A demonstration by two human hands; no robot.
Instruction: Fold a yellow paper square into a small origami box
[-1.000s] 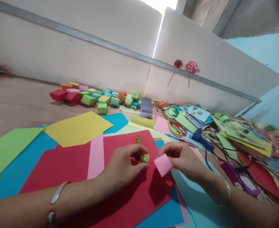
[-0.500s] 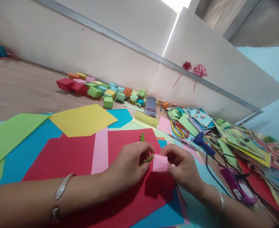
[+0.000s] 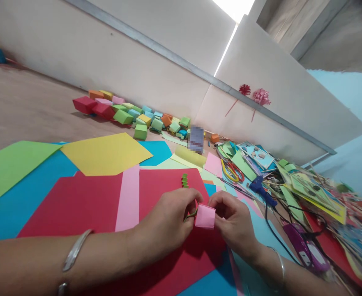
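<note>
A small pink paper box point(image 3: 205, 216) is between my two hands, above a red paper sheet point(image 3: 165, 181). My right hand point(image 3: 234, 220) grips the box's right side between thumb and fingers. In the closed fingers of my left hand point(image 3: 176, 213) is a thin green paper strip point(image 3: 192, 214), its end at the box's left side. Whether the strip is stuck to the box I cannot tell. Several small folded green paper pieces point(image 3: 185, 181) lie in a row on the red sheet, just beyond my left hand.
Several coloured paper boxes point(image 3: 123, 117) line the wall. Yellow-handled scissors point(image 3: 228, 170), a blue glue gun point(image 3: 262, 191) with its black cord, and a purple device point(image 3: 305, 248) lie to the right, by piled paper scraps. A yellow sheet point(image 3: 107, 154) overlaps others at left.
The green strip's end has come up against the pink box's left side. Both hands and the box have shifted slightly down and left in the view, which has tilted a little.
</note>
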